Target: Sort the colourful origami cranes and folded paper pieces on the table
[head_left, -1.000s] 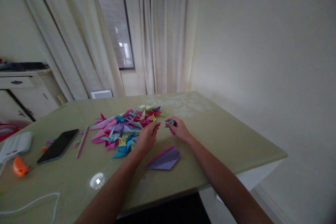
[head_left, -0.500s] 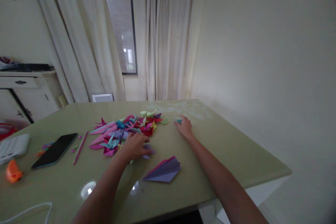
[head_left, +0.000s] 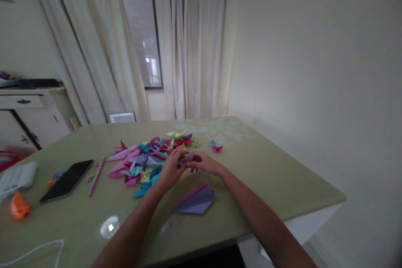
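A small purple folded-paper piece (head_left: 186, 159) is held between both hands just right of a colourful heap of origami (head_left: 146, 159). My left hand (head_left: 171, 169) is closed on its left side, and my right hand (head_left: 202, 163) pinches it from the right. Fingers cover most of it, so its exact shape cannot be made out. Nearer to me lies a purple and pink paper plane (head_left: 197, 201). Beyond my right hand, a pink paper boat (head_left: 217, 149) and a small blue folded paper (head_left: 212, 142) rest on the table.
At the left of the table (head_left: 266, 176) lie a pink pencil (head_left: 97, 176), a dark tablet (head_left: 67, 181), an orange object (head_left: 19, 206) and a white device (head_left: 18, 178). A clear round object (head_left: 109, 227) and a white cable (head_left: 37, 248) are near the front.
My right hand has left the small blue paper and come back to the left. Both hands now meet around the purple paper. The pink paper boat is now visible.
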{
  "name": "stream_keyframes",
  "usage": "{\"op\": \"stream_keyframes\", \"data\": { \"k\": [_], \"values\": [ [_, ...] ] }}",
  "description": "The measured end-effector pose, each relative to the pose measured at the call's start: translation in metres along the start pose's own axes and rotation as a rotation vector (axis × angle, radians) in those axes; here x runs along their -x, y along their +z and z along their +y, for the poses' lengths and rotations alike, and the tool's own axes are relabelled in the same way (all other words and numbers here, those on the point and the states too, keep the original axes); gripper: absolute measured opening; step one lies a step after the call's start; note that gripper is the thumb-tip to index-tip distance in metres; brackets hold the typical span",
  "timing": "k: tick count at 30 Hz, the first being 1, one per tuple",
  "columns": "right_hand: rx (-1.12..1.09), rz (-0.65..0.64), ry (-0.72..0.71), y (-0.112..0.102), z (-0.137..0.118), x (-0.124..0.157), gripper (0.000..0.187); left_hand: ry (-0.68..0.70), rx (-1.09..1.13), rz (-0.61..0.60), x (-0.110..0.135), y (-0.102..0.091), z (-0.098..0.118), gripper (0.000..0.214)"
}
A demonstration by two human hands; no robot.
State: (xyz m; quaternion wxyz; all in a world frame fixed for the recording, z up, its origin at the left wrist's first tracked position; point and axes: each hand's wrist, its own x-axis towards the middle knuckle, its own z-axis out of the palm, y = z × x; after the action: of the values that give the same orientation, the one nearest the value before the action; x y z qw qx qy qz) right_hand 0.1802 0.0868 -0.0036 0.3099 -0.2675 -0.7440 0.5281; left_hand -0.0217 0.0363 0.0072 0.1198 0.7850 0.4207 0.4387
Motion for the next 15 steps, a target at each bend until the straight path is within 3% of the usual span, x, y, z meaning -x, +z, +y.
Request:
{"op": "stream_keyframes", "data": {
  "k": [4,7,11,13,15],
  "values": [
    [0.037,0.086,-0.049,0.001,-0.004,0.002,0.044,0.043,0.051,-0.031,0.006,0.016,0.015,0.032],
    [0.147,0.178,-0.041,-0.014,-0.014,0.006,0.034,0.006,0.049,-0.029,0.007,0.016,0.019,0.040],
    [0.383,0.338,0.019,-0.055,-0.038,0.034,0.027,-0.050,-0.208,0.072,0.004,-0.004,0.007,0.028],
    [0.482,0.386,0.062,-0.081,-0.049,0.060,0.027,-0.106,-0.449,0.034,0.003,-0.017,0.000,0.027],
    [0.535,0.336,0.152,-0.105,-0.056,0.093,0.025,-0.165,-0.625,-0.062,0.001,-0.026,-0.006,0.028]
  ]
}}
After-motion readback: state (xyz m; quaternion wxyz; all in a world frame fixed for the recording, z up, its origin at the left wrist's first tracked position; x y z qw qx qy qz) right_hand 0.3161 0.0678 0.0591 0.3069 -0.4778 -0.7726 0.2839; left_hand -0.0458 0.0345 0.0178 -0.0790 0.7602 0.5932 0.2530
